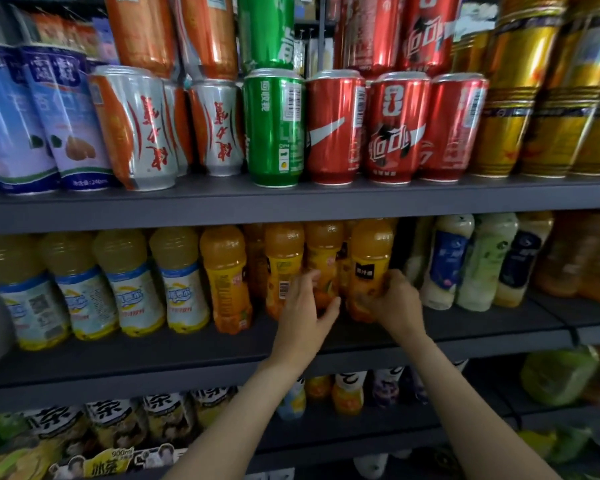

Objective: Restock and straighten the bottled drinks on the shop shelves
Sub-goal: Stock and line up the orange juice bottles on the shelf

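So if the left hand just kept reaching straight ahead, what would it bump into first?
Probably the orange juice bottle right in front of it; the left hand already looks to be touching it, though depth is hard to judge.

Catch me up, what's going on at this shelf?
A person is straightening orange juice bottles on the middle shelf. The left hand grips one orange juice bottle; the right hand grips the next bottle to its right. Both bottles stand upright on the shelf. Cans fill the shelf above.
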